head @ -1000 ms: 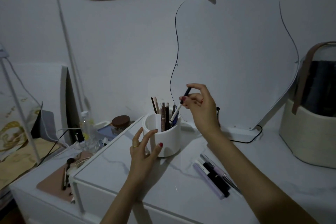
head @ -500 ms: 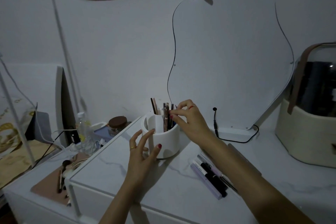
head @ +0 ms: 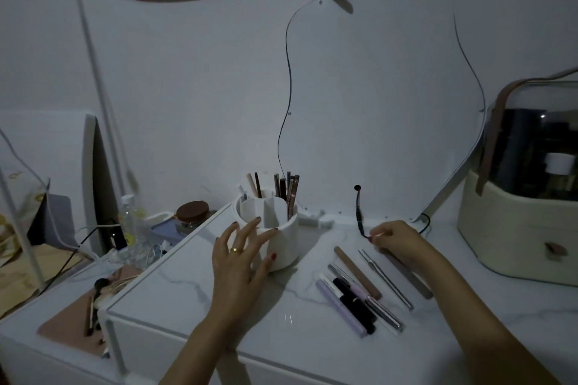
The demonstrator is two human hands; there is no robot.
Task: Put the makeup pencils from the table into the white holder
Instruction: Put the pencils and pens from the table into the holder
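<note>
The white holder [head: 281, 239] stands on the white tabletop [head: 194, 306] with several pencils [head: 289, 194] upright in its back compartments. My left hand [head: 239, 262] touches the holder's front wall with spread, straight fingers. To the right, several makeup pencils and tubes [head: 353, 297] lie side by side on the table, among them a brown pencil [head: 356, 272] and a thin metal one [head: 387, 280]. My right hand [head: 397, 241] is down at their far end, fingers curled over the top of a grey-brown pencil [head: 413, 281].
A wavy mirror [head: 391, 103] leans on the wall behind, with a black cable [head: 359, 212] at its foot. A cream cosmetics case [head: 525, 219] stands at the right. A jar [head: 191, 212], a bottle [head: 129, 219] and a pink mat with brushes [head: 72, 322] are on the lower left.
My right hand dropped a pencil into the holder, then swung right and down onto the pencils lying on the table. My left hand stayed at the holder.
</note>
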